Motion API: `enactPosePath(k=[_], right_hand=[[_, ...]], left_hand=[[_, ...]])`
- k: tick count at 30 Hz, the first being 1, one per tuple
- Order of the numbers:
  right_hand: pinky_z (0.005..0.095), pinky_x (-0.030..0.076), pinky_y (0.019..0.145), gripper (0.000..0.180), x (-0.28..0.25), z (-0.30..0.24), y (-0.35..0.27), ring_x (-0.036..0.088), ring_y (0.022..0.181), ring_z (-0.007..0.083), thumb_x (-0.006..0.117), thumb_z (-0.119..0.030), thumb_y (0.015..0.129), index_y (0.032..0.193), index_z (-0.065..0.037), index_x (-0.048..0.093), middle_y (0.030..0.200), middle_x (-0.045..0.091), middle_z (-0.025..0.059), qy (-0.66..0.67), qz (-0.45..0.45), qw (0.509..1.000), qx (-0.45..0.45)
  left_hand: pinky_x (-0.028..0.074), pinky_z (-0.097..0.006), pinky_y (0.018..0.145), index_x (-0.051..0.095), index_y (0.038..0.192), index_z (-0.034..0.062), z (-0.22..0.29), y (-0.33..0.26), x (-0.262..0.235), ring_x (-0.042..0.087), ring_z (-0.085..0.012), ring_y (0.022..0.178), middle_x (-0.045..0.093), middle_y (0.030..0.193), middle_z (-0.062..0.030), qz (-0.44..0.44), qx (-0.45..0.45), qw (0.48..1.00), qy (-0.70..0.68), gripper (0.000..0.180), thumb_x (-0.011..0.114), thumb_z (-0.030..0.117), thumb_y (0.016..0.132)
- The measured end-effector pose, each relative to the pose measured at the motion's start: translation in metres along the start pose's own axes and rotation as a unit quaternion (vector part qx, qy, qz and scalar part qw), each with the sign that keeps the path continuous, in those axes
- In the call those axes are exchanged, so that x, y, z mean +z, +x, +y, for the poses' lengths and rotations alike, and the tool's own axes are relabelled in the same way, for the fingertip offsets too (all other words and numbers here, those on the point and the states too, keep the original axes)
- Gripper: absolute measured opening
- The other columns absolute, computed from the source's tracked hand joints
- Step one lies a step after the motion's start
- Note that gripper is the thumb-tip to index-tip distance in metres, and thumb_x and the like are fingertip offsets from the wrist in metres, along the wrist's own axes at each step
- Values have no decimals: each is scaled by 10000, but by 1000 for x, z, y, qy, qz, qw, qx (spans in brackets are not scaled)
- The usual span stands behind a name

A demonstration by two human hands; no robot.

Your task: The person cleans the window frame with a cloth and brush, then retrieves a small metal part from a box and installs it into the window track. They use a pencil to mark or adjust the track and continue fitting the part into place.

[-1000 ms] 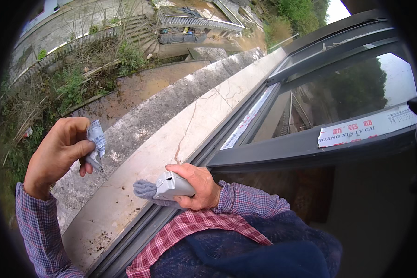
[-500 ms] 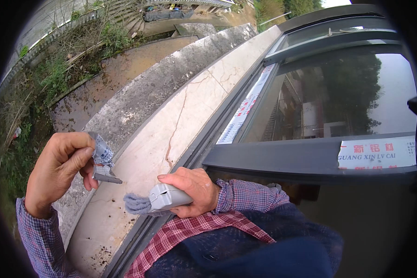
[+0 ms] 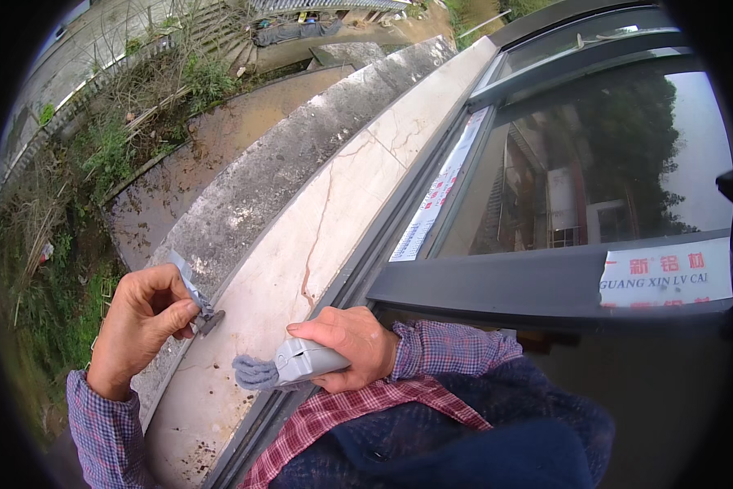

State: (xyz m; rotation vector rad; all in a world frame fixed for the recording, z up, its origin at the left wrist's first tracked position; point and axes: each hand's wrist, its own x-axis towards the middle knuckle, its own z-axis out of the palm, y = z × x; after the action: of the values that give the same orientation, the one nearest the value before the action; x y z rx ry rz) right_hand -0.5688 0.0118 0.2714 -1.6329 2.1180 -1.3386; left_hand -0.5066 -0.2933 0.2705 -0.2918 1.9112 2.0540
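Note:
Thumb and fingers of my left hand (image 3: 142,326) are closed in a pinch on a crumpled strip of silvery-blue film (image 3: 189,279). At the strip's lower end is a small dark grey piece (image 3: 211,323), over the outer side of the pale stone sill (image 3: 321,220); whether it touches the stone, I cannot tell. My right hand (image 3: 354,346) grips a light grey plastic tool (image 3: 308,361) above the window track. A fuzzy blue-grey looped pad (image 3: 254,372) sticks out of the tool's left end. The palm hides the tool's other end.
A dark window frame (image 3: 488,281) with glass fills the right side, with printed protective film (image 3: 668,273) on it. Dark track rails (image 3: 383,228) run along the sill. Beyond a rough concrete ledge (image 3: 277,147) the ground drops away to plants and paving. Dark grit (image 3: 195,460) lies on the near sill.
My left hand has come lower and a little right with the film, which has turned more edge-on. The right hand keeps its hold on the grey tool. The whole view has shifted slightly.

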Motion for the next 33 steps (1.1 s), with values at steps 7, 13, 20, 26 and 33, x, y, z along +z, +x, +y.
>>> enactPosePath(k=[7, 13, 20, 26, 33], right_hand=[[372, 576, 623, 705, 1, 2, -2, 680, 752, 302, 766, -121, 714, 1352, 37, 513, 934, 647, 155, 9, 2, 1000, 4], [368, 582, 605, 701, 2, 1, -1, 683, 732, 293, 756, -123, 723, 1359, 37, 508, 917, 652, 154, 4, 16, 1000, -2], [372, 577, 607, 691, 2, 1, 2, 680, 737, 296, 754, -119, 737, 1362, 36, 503, 923, 653, 158, 10, 21, 1000, -7], [373, 568, 618, 691, 1, -1, 2, 678, 743, 304, 770, -112, 732, 1356, 31, 510, 922, 652, 158, 12, 15, 1000, 3], [368, 564, 650, 636, -4, -7, 6, 690, 774, 307, 777, -120, 767, 1330, 43, 530, 936, 661, 171, -2, 8, 1000, 1]], left_hand=[[478, -205, 581, 585, 771, 9, -15, 1, -5, 486, -87, 787, 464, 902, -14, 60, 48, 993, 93, 249, 826, 70, 769], [471, -204, 565, 473, 717, 53, -18, -4, -12, 535, -66, 791, 518, 834, -3, 90, -12, 994, 57, 357, 827, 54, 761], [415, -193, 631, 465, 875, 72, -13, -6, -11, 451, -39, 701, 375, 743, 44, 116, 12, 990, 77, 257, 662, -76, 800], [534, -236, 718, 557, 1208, 12, -14, -8, -12, 586, -99, 758, 574, 917, -45, 97, 1, 994, 49, 377, 570, -117, 854], [597, -295, 687, 567, 1015, -3, -29, -7, -23, 659, -155, 764, 639, 1009, -106, 73, -47, 996, -11, 111, 581, -56, 918]])
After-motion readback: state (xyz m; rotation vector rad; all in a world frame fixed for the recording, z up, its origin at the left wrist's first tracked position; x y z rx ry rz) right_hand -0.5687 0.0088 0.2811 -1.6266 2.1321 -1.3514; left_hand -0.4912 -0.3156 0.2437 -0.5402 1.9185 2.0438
